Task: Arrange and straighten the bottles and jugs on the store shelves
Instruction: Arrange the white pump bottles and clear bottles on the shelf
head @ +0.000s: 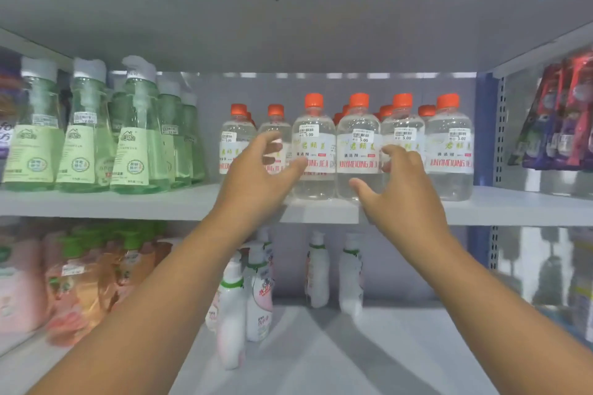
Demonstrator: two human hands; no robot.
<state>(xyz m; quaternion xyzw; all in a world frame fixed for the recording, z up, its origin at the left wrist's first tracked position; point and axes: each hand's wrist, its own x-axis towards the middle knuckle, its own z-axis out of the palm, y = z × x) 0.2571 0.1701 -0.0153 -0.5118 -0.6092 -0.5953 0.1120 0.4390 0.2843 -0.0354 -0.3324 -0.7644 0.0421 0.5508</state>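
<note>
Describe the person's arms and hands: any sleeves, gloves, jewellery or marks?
Both forearms are bare as far as the frame shows, with no sleeve edge in view. The left hand and the right hand wear no gloves. No watch, bracelet or ring shows on either wrist or on the visible fingers, and no tattoos or markings can be made out. The picture is slightly blurred, so fine detail is uncertain.

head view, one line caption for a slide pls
Both open hands, left and right, reach for clear orange-capped bottles on the middle shelf.
</note>
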